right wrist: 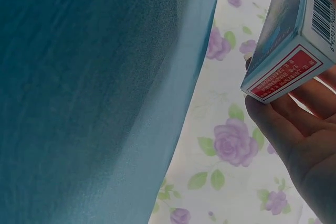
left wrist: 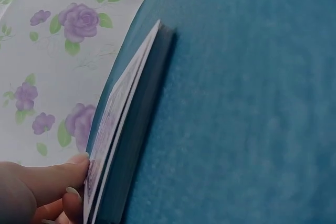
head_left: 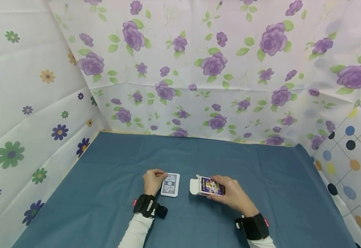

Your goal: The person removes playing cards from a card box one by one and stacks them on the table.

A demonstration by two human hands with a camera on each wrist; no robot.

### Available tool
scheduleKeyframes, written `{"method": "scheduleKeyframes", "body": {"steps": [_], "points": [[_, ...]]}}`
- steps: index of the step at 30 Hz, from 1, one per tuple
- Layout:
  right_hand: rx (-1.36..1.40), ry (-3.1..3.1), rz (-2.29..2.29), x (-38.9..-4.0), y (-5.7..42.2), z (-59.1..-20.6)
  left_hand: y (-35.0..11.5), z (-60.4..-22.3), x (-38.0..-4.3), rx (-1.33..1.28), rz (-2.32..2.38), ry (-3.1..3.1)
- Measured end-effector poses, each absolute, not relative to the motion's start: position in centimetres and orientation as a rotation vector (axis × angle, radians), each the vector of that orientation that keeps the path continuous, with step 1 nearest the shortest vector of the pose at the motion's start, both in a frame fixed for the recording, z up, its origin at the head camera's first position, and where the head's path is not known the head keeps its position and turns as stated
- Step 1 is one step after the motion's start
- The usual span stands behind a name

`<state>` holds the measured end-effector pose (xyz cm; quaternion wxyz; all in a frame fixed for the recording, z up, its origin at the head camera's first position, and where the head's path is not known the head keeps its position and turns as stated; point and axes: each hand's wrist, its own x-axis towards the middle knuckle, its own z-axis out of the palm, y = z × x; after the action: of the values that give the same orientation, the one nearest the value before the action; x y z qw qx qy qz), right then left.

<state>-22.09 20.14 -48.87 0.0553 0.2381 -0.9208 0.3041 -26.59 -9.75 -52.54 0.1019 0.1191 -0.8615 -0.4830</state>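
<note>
A stack of playing cards (head_left: 169,185) shows a patterned blue-grey back with a white border. My left hand (head_left: 153,181) pinches its left edge, thumb on top and fingers curled at the side. In the left wrist view the cards (left wrist: 118,114) appear edge-on, with a thin gap near the top card. To the right, my right hand (head_left: 231,193) grips a printed card box (head_left: 212,186) between thumb and fingers. The box's white flap stands open toward the cards. In the right wrist view, the closed end of the box (right wrist: 283,74) carries a red label. The box's inside is hidden.
A blue cloth (head_left: 112,193) covers the table under both hands. Behind it hangs a white curtain with purple roses (head_left: 214,65). Printed sheets stand at the left (head_left: 22,127) and right (head_left: 351,165) sides. Each wrist wears a black strap (head_left: 255,226).
</note>
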Motion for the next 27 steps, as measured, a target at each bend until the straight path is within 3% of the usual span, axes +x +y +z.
{"method": "scheduleKeyframes", "body": {"steps": [18, 27], "points": [[0.727, -2.794, 0.926, -22.0, 20.3, -48.6, -9.3, -51.7, -26.0, 0.210, -1.303, -2.569], [0.752, -2.752, 0.932, -21.8, 20.1, -48.4, -4.4, -47.2, -22.4, -0.433, -1.574, -2.597]]}}
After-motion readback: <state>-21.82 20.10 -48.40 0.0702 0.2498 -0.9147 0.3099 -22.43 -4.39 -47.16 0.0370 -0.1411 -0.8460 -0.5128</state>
